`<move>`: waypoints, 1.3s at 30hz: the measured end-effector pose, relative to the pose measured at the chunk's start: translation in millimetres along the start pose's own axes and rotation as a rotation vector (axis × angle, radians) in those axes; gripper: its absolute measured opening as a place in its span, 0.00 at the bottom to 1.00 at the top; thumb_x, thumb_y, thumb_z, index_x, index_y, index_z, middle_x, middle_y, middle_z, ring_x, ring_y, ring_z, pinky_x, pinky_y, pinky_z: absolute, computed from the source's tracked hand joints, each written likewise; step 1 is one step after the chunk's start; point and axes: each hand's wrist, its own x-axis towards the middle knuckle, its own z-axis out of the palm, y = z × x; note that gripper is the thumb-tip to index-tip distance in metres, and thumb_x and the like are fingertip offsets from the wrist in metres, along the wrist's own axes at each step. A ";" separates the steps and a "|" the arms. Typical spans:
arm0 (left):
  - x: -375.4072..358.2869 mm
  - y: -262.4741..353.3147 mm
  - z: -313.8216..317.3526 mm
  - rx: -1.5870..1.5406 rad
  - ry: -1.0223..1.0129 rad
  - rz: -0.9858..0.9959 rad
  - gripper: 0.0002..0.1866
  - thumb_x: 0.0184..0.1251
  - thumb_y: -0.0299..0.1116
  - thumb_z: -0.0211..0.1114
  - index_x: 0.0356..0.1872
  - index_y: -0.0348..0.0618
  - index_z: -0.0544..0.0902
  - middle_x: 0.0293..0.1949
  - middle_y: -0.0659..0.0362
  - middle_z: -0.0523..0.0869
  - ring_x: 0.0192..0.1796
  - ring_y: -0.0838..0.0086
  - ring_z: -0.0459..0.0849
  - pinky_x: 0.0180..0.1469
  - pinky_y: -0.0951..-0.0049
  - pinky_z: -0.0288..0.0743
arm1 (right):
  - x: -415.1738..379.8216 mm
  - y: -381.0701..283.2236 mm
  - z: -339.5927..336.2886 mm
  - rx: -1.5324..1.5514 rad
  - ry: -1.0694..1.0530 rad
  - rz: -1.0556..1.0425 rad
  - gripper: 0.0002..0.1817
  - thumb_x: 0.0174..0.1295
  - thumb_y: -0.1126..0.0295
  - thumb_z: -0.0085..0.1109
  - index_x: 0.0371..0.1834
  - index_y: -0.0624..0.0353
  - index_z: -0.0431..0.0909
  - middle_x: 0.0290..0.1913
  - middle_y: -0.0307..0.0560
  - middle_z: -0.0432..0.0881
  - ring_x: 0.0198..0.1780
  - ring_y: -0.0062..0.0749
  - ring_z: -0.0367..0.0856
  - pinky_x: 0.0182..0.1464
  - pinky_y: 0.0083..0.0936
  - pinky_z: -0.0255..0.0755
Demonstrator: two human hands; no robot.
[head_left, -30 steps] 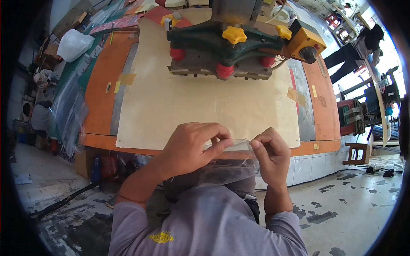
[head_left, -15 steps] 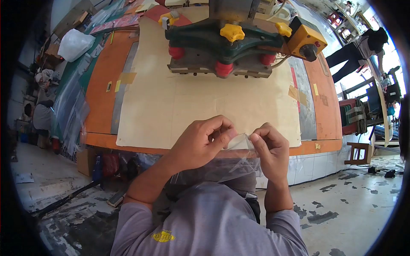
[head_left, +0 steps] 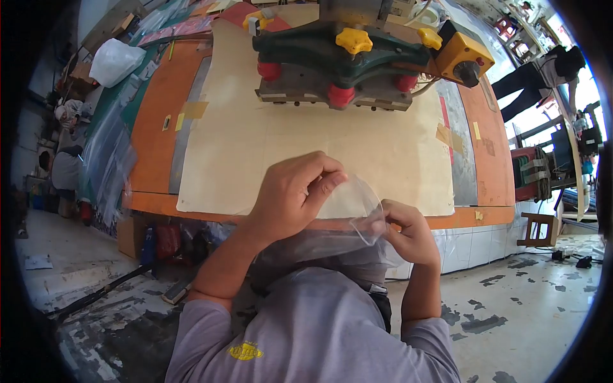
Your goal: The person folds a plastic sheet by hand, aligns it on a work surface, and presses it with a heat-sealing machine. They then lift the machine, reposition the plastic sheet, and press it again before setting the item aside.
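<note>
A clear plastic sheet [head_left: 332, 239] spans both hands over the table's front edge and hangs down before my body. My left hand [head_left: 300, 191] pinches its upper edge between thumb and fingers. Lower and to the right, my right hand [head_left: 408, 233] grips the sheet's edge, with some fingertips behind the plastic. Beyond the hands lies a cream sheet [head_left: 274, 143] on the orange tabletop [head_left: 150, 134]. Above that sheet, at the top, is a dark green press head [head_left: 306, 57] with yellow knobs and red fittings.
A yellow control box [head_left: 461, 54] is beside the press. Plastic sheets [head_left: 108, 156] and a white bag [head_left: 116, 62] are at the left. One person [head_left: 543, 73] stands at the right; others are at the far left. A wooden stool [head_left: 537, 228] stands right.
My left hand has moved up and my right hand slightly down, so they are farther apart. More of the clear plastic is spread between them. The view has shifted slightly.
</note>
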 end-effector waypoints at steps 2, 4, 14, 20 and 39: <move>-8.3 -0.5 4.5 0.274 0.173 0.134 0.08 0.74 0.31 0.75 0.42 0.39 0.85 0.36 0.55 0.87 0.35 0.63 0.85 0.40 0.66 0.79 | -2.4 -3.9 11.0 -0.048 0.130 0.043 0.04 0.73 0.77 0.66 0.44 0.68 0.86 0.36 0.42 0.83 0.36 0.21 0.79 0.40 0.22 0.73; -34.7 4.5 14.6 0.502 0.380 0.258 0.11 0.68 0.30 0.79 0.43 0.39 0.85 0.37 0.53 0.87 0.36 0.57 0.86 0.41 0.61 0.80 | -2.7 -10.1 22.3 -0.029 0.258 0.089 0.04 0.73 0.77 0.67 0.42 0.68 0.86 0.35 0.43 0.83 0.34 0.20 0.78 0.38 0.22 0.72; -144.3 11.9 42.3 -0.509 -0.225 -0.497 0.29 0.79 0.41 0.72 0.74 0.38 0.76 0.53 0.52 0.87 0.55 0.65 0.88 0.61 0.62 0.82 | 2.9 -10.2 41.1 -0.233 0.328 -0.043 0.03 0.69 0.79 0.70 0.41 0.67 0.86 0.35 0.46 0.83 0.34 0.29 0.82 0.38 0.24 0.75; -147.5 -27.0 69.8 -1.837 -0.089 -0.498 0.37 0.87 0.48 0.62 0.85 0.46 0.57 0.42 0.56 0.89 0.38 0.73 0.89 0.39 0.74 0.81 | 1.3 -13.6 43.1 -0.193 0.291 -0.113 0.04 0.61 0.85 0.67 0.37 0.68 0.82 0.34 0.47 0.81 0.35 0.30 0.80 0.39 0.25 0.74; -87.5 42.3 -26.8 -0.201 -0.139 -0.211 0.10 0.68 0.26 0.79 0.46 0.36 0.90 0.42 0.55 0.95 0.45 0.70 0.95 0.50 0.70 0.87 | -23.4 -10.0 62.9 -0.065 0.441 0.047 0.11 0.74 0.69 0.71 0.41 0.67 0.82 0.33 0.44 0.77 0.34 0.25 0.77 0.39 0.24 0.72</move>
